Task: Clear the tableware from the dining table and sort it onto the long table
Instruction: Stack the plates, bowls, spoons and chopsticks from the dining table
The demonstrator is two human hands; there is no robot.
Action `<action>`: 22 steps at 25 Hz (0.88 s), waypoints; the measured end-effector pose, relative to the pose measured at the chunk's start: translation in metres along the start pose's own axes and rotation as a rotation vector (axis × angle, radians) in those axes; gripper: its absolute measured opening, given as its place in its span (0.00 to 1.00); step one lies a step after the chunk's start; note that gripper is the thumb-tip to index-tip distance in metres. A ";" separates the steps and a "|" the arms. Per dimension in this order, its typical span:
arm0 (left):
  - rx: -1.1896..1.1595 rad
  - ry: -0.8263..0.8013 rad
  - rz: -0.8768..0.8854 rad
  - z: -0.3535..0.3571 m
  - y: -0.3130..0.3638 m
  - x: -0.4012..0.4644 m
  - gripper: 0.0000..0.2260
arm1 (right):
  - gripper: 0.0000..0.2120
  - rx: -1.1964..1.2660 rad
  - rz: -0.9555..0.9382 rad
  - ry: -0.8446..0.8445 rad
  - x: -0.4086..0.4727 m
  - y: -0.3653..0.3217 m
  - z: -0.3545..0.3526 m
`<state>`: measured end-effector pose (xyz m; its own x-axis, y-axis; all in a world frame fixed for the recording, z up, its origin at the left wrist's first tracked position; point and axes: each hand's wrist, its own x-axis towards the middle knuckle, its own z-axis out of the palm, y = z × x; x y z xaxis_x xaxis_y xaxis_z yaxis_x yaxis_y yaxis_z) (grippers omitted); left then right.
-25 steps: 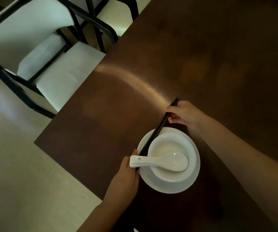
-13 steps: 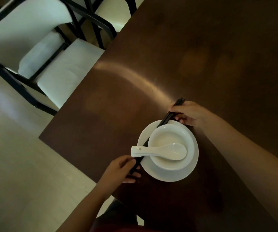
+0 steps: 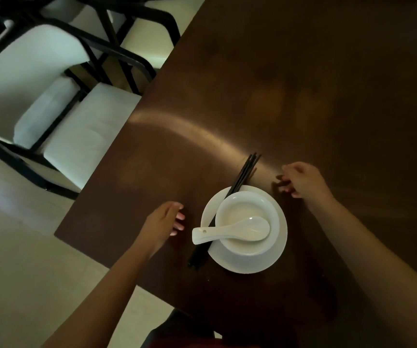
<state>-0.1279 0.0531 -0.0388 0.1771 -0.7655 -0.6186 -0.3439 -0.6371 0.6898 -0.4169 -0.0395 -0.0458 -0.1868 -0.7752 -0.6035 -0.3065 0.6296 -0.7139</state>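
On the dining table point(image 3: 302, 84), head view:
Plate point(image 3: 275, 262): holds white bowl point(image 3: 242, 209).
Bowl: spoon point(image 3: 230, 231) lies across it.
Chopsticks point(image 3: 243, 173): on plate, partly hidden under spoon.
Left hand point(image 3: 163, 219): loose, empty.
Right hand point(image 3: 302, 179): loose, empty.
Chair point(image 3: 51, 106): cut off.

Dark wooden table point(image 3: 290, 84), white plate point(image 3: 275, 257) near its corner, nothing else

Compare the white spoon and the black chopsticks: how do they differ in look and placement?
The spoon is white, broad and single; the chopsticks are black, thin and bundled. The spoon's scoop rests inside the bowl, while the chopsticks lie across the plate beside the bowl, both ends overhanging the rim. Shared: both are stacked on the same setting, and neither hand touches them.
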 end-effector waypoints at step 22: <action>0.139 -0.518 0.120 0.018 0.030 0.050 0.06 | 0.14 0.433 0.011 0.091 -0.118 0.113 0.048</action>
<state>-0.1458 -0.0022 -0.0558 -0.3363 -0.6650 -0.6668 -0.4584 -0.5029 0.7328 -0.3849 0.1254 -0.0726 -0.2757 -0.7573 -0.5920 0.1118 0.5865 -0.8022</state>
